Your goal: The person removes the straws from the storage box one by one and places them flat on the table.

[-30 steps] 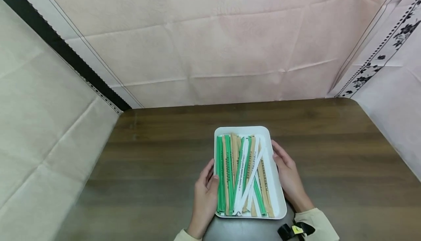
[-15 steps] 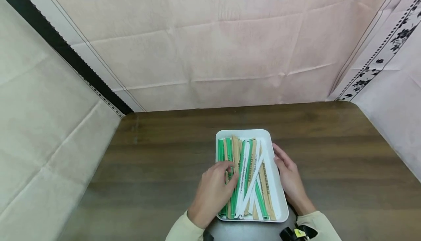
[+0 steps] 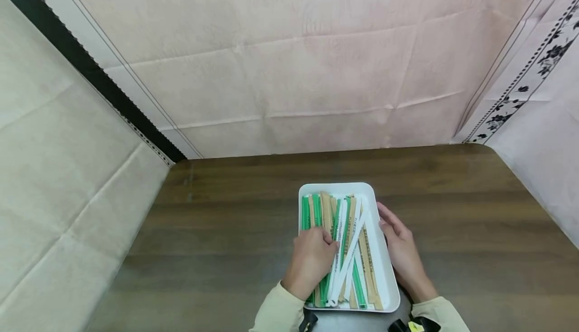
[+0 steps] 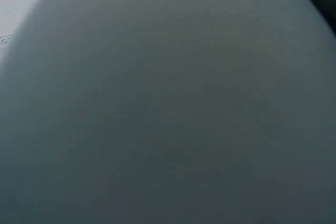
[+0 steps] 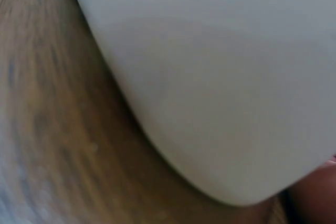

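A white tray (image 3: 390,292) stands on the wooden table, filled with long, thin paper-wrapped sticks in green, tan and white, several with printed text. My left hand (image 3: 312,259) reaches over the tray's left rim. Its fingers curl down and pinch among the sticks, beside a white paper-wrapped stick (image 3: 346,271); the fingertips partly hide what lies between them. Along the tray's right side rests my right hand (image 3: 402,251), fingers fairly straight against the wall and the thumb near the rim. In the right wrist view the tray's smooth outer wall (image 5: 220,103) fills most of the picture.
The brown wooden table (image 3: 235,221) extends around the tray. Pale cloth screens (image 3: 307,90) rise behind the table and at both sides. A blurred grey surface (image 4: 168,103) covers nearly all of the left wrist view.
My left hand has left the tray's left side, moved in over the sticks and closed its thumb and fingers together among them. The right hand stays at the tray's right side.
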Demonstrator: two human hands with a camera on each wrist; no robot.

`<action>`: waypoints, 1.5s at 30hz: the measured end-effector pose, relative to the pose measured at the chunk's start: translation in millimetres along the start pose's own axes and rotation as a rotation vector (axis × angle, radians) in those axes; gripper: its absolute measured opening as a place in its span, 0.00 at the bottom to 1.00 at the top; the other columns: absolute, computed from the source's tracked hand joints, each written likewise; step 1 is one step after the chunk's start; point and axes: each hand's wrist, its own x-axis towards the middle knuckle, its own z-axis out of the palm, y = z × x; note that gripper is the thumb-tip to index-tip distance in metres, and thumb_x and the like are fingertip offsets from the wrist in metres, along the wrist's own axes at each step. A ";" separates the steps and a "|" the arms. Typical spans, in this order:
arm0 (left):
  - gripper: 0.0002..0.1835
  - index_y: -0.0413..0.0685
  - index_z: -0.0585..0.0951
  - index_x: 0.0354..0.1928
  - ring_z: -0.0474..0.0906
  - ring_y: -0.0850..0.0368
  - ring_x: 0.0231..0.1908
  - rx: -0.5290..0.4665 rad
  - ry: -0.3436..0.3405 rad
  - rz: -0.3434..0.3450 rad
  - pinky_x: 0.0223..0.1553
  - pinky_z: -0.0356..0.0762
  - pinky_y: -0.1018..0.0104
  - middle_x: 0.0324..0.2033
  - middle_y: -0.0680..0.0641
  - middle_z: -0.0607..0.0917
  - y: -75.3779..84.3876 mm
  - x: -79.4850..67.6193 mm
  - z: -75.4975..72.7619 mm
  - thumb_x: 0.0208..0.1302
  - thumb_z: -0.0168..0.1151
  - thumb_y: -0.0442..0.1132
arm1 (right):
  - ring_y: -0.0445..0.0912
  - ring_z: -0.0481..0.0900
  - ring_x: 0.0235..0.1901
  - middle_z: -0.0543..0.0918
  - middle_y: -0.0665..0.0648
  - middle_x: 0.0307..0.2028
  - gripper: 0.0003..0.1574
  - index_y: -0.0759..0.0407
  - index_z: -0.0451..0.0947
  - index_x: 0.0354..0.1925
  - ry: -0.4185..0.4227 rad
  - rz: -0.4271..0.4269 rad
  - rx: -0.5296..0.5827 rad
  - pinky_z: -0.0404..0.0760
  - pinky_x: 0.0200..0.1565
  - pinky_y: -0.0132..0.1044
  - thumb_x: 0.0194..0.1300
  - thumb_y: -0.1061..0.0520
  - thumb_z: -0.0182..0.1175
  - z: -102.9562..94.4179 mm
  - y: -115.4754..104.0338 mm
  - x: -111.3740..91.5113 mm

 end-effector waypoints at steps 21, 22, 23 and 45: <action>0.30 0.51 0.65 0.09 0.62 0.64 0.10 0.128 -0.029 0.074 0.09 0.54 0.71 0.11 0.54 0.65 -4.1 -0.5 2.9 0.67 0.68 0.36 | 0.47 0.70 0.72 0.62 0.50 0.81 0.32 0.39 0.55 0.84 0.010 0.037 0.005 0.78 0.56 0.23 0.88 0.46 0.42 -0.1 -0.4 -1.6; 0.30 0.51 0.65 0.08 0.60 0.64 0.10 0.134 -0.027 0.075 0.09 0.53 0.71 0.11 0.55 0.64 -4.0 -0.7 3.1 0.67 0.67 0.37 | 0.47 0.70 0.71 0.62 0.50 0.81 0.32 0.39 0.55 0.84 0.012 0.039 0.005 0.78 0.56 0.24 0.88 0.45 0.42 -0.3 -0.4 -2.2; 0.30 0.51 0.64 0.08 0.58 0.64 0.10 0.143 -0.023 0.076 0.10 0.52 0.71 0.10 0.55 0.62 -3.9 -0.8 3.4 0.67 0.67 0.37 | 0.47 0.70 0.71 0.62 0.50 0.80 0.32 0.39 0.56 0.83 0.016 0.039 0.007 0.79 0.56 0.24 0.87 0.45 0.42 -0.3 -0.6 -2.6; 0.10 0.46 0.83 0.26 0.73 0.58 0.24 0.214 0.048 0.199 0.23 0.73 0.65 0.23 0.51 0.81 -2.7 -1.7 0.4 0.62 0.74 0.35 | 0.37 0.80 0.59 0.69 0.55 0.76 0.30 0.44 0.61 0.82 0.061 0.026 0.015 0.82 0.53 0.28 0.87 0.48 0.44 1.9 1.3 0.1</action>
